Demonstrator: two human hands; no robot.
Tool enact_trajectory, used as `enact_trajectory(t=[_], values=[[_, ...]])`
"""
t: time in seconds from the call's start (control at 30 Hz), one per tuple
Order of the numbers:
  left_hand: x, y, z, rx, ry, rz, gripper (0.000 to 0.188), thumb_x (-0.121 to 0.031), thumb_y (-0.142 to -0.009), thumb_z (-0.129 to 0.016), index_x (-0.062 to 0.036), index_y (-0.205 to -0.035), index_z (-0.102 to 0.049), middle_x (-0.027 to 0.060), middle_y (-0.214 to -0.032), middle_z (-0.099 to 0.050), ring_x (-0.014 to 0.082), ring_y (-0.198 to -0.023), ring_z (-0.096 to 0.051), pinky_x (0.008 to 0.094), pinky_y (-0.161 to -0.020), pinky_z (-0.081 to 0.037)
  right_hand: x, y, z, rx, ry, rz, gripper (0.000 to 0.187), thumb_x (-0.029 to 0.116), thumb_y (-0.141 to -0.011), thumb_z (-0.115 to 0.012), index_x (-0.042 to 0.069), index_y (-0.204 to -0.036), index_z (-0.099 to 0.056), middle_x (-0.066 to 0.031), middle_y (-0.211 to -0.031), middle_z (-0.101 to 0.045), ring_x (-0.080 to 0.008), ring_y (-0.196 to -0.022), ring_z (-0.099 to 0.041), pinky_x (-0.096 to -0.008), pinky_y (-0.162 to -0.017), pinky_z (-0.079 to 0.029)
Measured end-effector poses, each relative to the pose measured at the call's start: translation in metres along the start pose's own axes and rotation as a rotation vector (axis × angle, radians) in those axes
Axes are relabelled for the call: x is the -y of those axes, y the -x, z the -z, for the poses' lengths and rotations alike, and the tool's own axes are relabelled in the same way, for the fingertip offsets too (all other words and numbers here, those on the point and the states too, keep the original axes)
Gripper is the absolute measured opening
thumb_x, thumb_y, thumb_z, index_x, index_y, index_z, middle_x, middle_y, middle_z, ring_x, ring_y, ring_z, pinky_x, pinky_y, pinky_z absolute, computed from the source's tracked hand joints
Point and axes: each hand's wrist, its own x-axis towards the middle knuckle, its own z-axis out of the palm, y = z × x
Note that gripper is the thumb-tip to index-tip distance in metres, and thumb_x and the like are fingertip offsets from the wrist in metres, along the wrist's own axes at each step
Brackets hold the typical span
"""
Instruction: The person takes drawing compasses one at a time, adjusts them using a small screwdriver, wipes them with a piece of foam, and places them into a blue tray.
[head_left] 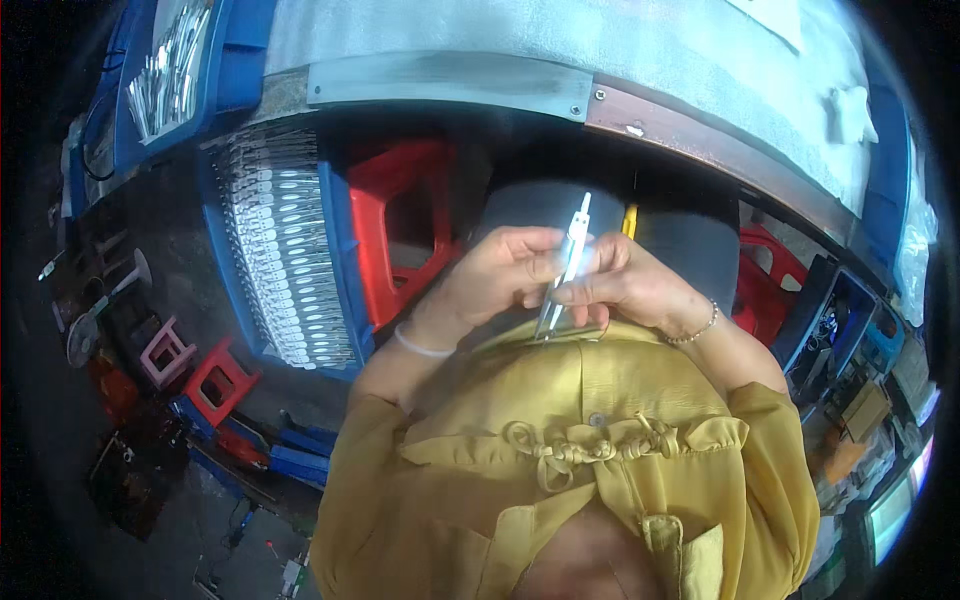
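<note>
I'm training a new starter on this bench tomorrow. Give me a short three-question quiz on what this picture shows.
1. True or false: both hands grip the metal strip.
2. Where is the blue tray of stacked metal parts? A) on the person's left B) on the person's right
3. What colour is the stool beside that tray?

Key: 1 true: left hand and right hand both hold it. 2 A. 3 red.

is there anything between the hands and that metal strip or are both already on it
Nothing visible stands between them. The left hand and the right hand both grip the narrow metal strip directly, held upright above the yellow shirt.
</note>
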Motion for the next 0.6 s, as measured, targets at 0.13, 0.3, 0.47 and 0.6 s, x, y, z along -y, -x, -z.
enact_trajectory(t=[0.13,0.3,0.47,0.6], values=[[0.023,-0.015,0.015,0.174,0.339,0.002,0.054,-0.033,-0.096,-0.058,0.0020,-0.136,-0.048,0.0093,-0.101,-0.066,0.0092,-0.070,-0.059,0.0188,-0.060,-0.045,0.000,0.001,0.004,-0.010,-0.021,0.045,0.015,0.013,-0.088,-0.070,0.001,-0.081,-0.073,-0.0041,-0.071,-0.069,-0.0040,-0.057,-0.058,-0.0166,-0.047,-0.043],[0.032,-0.021,0.029,0.314,0.488,-0.025,0.035,-0.027,-0.090,-0.067,-0.0024,-0.115,-0.062,0.0073,-0.106,-0.060,0.0192,-0.088,-0.063,0.0340,-0.089,-0.052,-0.001,0.011,0.007,-0.127,0.143,0.009,0.025,0.022,-0.092,-0.068,0.002,-0.076,-0.071,-0.0028,-0.069,-0.066,-0.0026,-0.056,-0.055,-0.0155,-0.049,-0.041],[0.028,-0.011,0.020,0.153,0.421,-0.184,0.027,-0.020,-0.088,-0.069,-0.0023,-0.108,-0.065,0.0059,-0.107,-0.058,0.0200,-0.099,-0.062,0.0381,-0.092,-0.052,-0.006,0.027,0.029,-0.713,1.082,0.409,0.031,0.022,-0.087,-0.068,-0.005,-0.100,-0.061,-0.0201,-0.072,-0.066,-0.0377,-0.065,-0.066,-0.0443,-0.057,-0.050],[0.012,-0.007,0.005,-0.002,0.347,-0.172,0.019,-0.012,-0.089,-0.068,-0.0013,-0.105,-0.068,0.0067,-0.100,-0.064,0.0201,-0.093,-0.066,0.0349,-0.090,-0.053,-0.027,0.003,0.033,-0.814,1.211,0.210,0.043,0.016,-0.085,-0.068,-0.002,-0.114,-0.042,-0.0243,-0.075,-0.064,-0.0457,-0.073,-0.063,-0.0471,-0.064,-0.051]])
